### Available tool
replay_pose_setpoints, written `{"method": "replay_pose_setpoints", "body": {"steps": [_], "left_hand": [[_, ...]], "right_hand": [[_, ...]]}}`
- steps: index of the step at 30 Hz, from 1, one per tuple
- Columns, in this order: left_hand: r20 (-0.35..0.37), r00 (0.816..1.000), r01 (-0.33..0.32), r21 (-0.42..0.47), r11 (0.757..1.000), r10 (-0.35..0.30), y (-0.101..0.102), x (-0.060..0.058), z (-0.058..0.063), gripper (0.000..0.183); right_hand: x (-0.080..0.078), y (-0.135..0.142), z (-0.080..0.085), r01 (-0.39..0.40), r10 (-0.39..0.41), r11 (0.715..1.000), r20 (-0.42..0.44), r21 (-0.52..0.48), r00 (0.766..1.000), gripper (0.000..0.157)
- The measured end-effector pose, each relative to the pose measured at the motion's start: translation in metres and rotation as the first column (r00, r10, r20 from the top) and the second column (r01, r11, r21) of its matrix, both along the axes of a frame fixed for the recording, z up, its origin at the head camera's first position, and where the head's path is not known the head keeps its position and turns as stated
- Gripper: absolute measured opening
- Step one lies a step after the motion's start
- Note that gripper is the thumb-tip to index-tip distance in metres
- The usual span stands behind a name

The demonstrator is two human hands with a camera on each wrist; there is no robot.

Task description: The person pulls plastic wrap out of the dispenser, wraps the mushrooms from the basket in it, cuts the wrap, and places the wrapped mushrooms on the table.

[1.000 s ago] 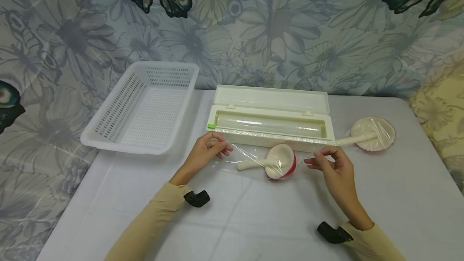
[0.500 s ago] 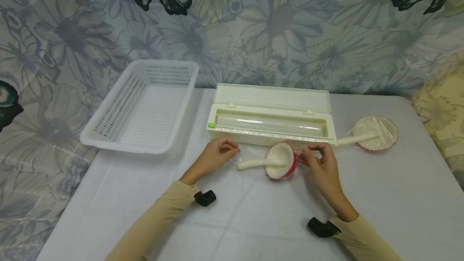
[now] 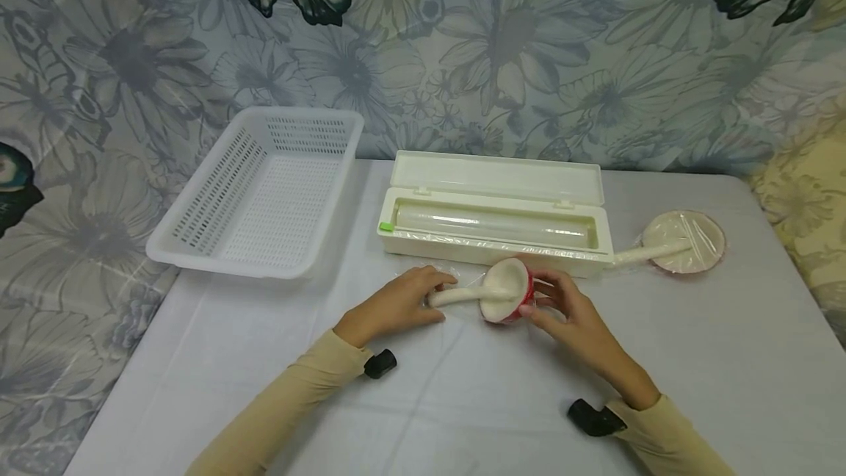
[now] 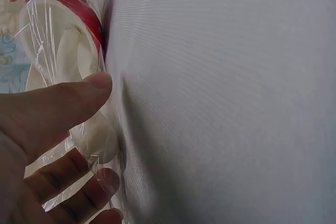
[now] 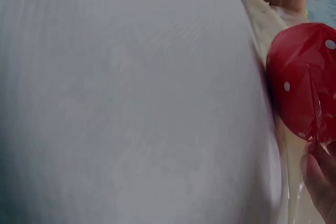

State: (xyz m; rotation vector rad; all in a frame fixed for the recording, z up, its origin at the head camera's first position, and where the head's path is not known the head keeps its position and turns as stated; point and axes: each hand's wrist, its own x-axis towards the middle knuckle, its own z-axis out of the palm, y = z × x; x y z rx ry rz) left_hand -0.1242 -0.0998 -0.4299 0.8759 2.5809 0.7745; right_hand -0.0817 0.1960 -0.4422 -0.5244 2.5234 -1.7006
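Observation:
A toy mushroom (image 3: 507,289), red cap with white dots, pale underside and stem, lies on its side wrapped in cling film (image 4: 44,40) in front of the dispenser. My left hand (image 3: 403,300) holds the wrapped stem's end, thumb on the near side and fingers curled beyond it. At the other end, my right hand (image 3: 568,314) holds the cap, its thumb on the lower edge and its fingers behind. In the right wrist view the film is drawn into a fold on the red cap (image 5: 307,77), ending at the right hand's fingertips.
Behind the hands stands a white cling film dispenser (image 3: 496,248), lid up, with a roll inside and a green slider. A second wrapped mushroom (image 3: 687,242) lies to its right. A white plastic basket (image 3: 228,268) stands at the left. White cloth (image 3: 423,402) covers the table.
Both hands have moved inward from the film's stretched ends to the mushroom. The loose film is now gathered against the stem and cap, and the cap has shifted slightly.

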Motion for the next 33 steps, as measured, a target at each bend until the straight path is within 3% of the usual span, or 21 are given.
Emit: {"method": "replay_pose_setpoints", "body": {"steps": [4, 8, 11, 14, 16, 18, 20, 22, 26, 30, 33], "left_hand": [[-0.067, 0.998, 0.01, -0.067, 0.998, -0.014, 0.005, 0.002, 0.0, 0.058], [-0.209, 0.978, -0.016, -0.138, 0.99, -0.013, 0.008, 0.007, -0.002, 0.044], [-0.348, 0.937, -0.042, -0.164, 0.986, -0.018, 0.01, 0.013, -0.003, 0.035], [-0.469, 0.882, -0.029, -0.152, 0.988, -0.046, 0.009, 0.018, -0.004, 0.033], [-0.516, 0.854, -0.008, -0.143, 0.99, -0.068, 0.009, 0.019, -0.004, 0.033], [-0.532, 0.842, 0.012, -0.137, 0.99, -0.084, 0.008, 0.02, -0.004, 0.032], [-0.525, 0.846, 0.03, -0.132, 0.991, -0.096, 0.008, 0.02, -0.004, 0.031], [-0.5, 0.86, 0.039, -0.128, 0.991, -0.099, 0.008, 0.02, -0.004, 0.031], [-0.407, 0.91, 0.049, -0.094, 0.994, -0.084, 0.008, 0.022, -0.003, 0.033], [-0.312, 0.947, 0.058, -0.052, 0.997, -0.071, 0.007, 0.023, 0.002, 0.031], [-0.262, 0.961, 0.08, -0.032, 0.996, -0.086, 0.005, 0.023, 0.009, 0.028]], "right_hand": [[0.0, -0.002, -0.003, -0.024, 0.033, 0.996, -0.116, 0.083, 0.993, 0.087], [-0.004, -0.007, -0.006, -0.012, 0.053, 0.989, -0.272, 0.147, 0.961, 0.096], [-0.006, -0.009, -0.006, -0.006, 0.067, 0.982, -0.321, 0.188, 0.945, 0.093], [-0.007, -0.009, -0.004, -0.006, 0.078, 0.975, -0.318, 0.223, 0.945, 0.092], [-0.007, -0.008, -0.003, -0.007, 0.082, 0.97, -0.303, 0.242, 0.949, 0.092], [-0.007, -0.008, -0.002, -0.009, 0.088, 0.965, -0.29, 0.264, 0.953, 0.092], [-0.006, -0.008, -0.002, -0.015, 0.099, 0.959, -0.283, 0.284, 0.954, 0.094], [-0.005, -0.008, -0.001, -0.02, 0.113, 0.952, -0.288, 0.307, 0.951, 0.096], [-0.004, -0.01, 0.002, -0.01, 0.131, 0.935, -0.319, 0.354, 0.939, 0.101], [-0.002, -0.011, 0.005, 0.035, 0.145, 0.915, -0.41, 0.401, 0.901, 0.103], [-0.001, -0.01, 0.009, 0.069, 0.155, 0.904, -0.475, 0.421, 0.867, 0.101]]}}
